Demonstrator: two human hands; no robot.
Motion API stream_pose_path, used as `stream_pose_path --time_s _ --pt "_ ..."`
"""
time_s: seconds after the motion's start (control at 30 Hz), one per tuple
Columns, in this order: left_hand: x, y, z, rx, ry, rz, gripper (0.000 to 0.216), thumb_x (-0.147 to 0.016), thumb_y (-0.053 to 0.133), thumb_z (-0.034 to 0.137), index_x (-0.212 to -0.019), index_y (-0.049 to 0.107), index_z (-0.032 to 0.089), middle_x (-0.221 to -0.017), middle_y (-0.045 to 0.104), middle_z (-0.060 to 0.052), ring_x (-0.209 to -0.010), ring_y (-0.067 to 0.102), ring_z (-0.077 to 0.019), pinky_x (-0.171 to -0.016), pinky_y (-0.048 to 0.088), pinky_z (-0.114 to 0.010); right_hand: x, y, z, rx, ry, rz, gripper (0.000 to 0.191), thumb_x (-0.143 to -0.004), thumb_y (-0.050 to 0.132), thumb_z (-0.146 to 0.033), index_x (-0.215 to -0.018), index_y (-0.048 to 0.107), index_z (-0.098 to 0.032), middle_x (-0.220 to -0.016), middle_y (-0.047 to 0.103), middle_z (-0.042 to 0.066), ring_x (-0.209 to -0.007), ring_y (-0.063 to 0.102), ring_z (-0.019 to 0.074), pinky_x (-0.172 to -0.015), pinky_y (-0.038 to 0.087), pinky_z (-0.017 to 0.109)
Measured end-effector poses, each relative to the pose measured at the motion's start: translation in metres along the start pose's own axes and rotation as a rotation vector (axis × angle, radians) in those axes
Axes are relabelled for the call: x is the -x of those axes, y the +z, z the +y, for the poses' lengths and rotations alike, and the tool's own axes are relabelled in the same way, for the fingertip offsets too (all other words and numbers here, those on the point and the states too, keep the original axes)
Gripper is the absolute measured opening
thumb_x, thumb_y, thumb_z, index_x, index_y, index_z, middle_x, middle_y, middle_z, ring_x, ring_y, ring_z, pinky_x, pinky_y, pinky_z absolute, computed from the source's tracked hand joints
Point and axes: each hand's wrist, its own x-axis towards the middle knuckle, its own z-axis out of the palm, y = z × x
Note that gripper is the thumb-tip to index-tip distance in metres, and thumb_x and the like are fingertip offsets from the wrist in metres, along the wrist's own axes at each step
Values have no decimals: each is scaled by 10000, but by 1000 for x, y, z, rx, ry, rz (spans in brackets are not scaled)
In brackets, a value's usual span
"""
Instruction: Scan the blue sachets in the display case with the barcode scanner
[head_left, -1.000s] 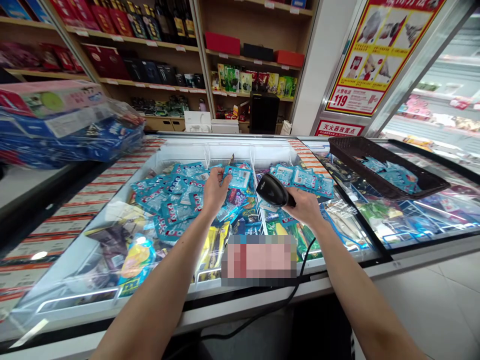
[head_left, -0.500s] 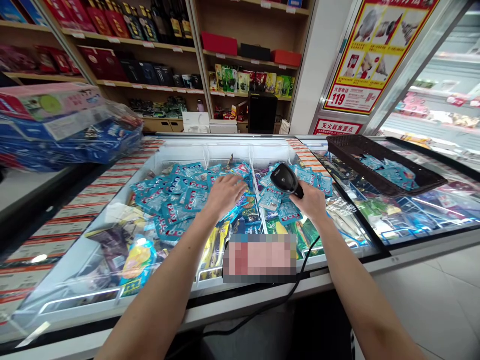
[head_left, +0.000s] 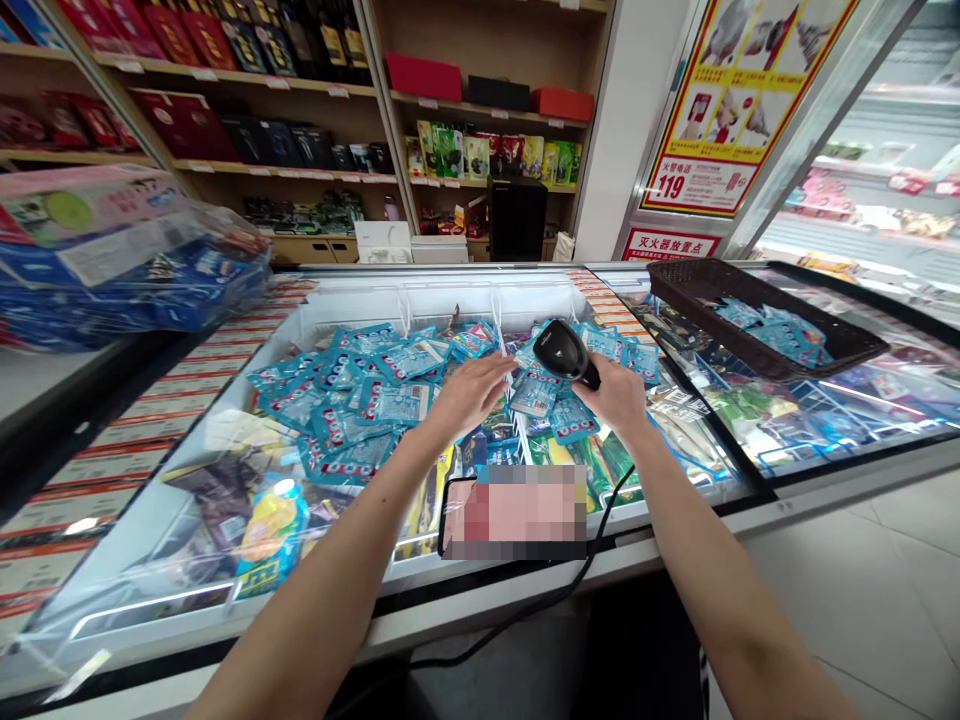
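Note:
My right hand (head_left: 615,393) is wrapped round the handle of a black barcode scanner (head_left: 561,352), whose head points left. My left hand (head_left: 472,395) hovers just left of the scanner, fingers stretched out to the right, with nothing visible in it. Flat blue packets (head_left: 360,352) lie in a spread pile on the freezer's glass top to the left of that hand. More blue packets (head_left: 574,418) lie beneath the scanner and my right hand. One packet (head_left: 395,400) beside my left wrist shows its barcode.
A phone-like device (head_left: 525,510), its screen blurred out, stands at the freezer's front edge. The scanner's black cable (head_left: 577,590) hangs in front. At right, a brown basket (head_left: 847,362) holds blue packets. Plastic-wrapped boxes (head_left: 127,260) sit at left; stocked shelves are behind.
My left hand has moved right, off the left pile towards the scanner, and its fingers have straightened. The scanner stays in my right hand, nearly still. The view has shifted slightly.

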Motion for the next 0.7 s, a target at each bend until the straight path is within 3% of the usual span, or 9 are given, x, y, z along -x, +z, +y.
stream_pose_path --time_s 0.1,0.17,0.33,0.5,0.7 --pt "-3 7 11 78 117 -129 419 -951 304 339 -1356 401 301 -1418 443 5 -1351 323 -171 -1077 299 -400 0 1 0 -1 -5 -2 380 -782 562 -371 -1122 585 -204 -930 693 69 -794 631 226 -664 432 303" --pt "-2 8 13 68 132 -154 384 -950 310 357 -1297 467 304 -1372 494 -1 -1297 398 -183 -1045 331 -405 0 1 0 3 -2 -3 374 -778 570 -373 -1115 589 -211 -913 694 64 -788 631 227 -661 427 300" --pt "2 4 7 -30 25 -34 339 -896 416 455 -1077 607 240 -1142 618 -72 -1109 525 -238 -947 391 -444 0 0 -2 19 5 -25 357 -775 575 -382 -1091 601 -218 -890 695 60 -772 630 224 -649 419 294" --pt "3 9 -1 -17 -39 -13 507 -864 446 519 -1288 468 243 -1286 529 -92 -1172 473 -259 -979 373 -447 1 2 -2 25 -15 -23 352 -778 572 -391 -1087 603 -225 -899 698 57 -773 634 220 -644 418 288" --pt "4 12 -8 25 -162 51 634 -800 538 541 -1332 411 219 -1179 506 -121 -1094 490 -267 -942 395 -421 2 4 -1 14 -26 -16 370 -770 574 -382 -1096 603 -208 -910 697 63 -785 636 218 -646 418 282"
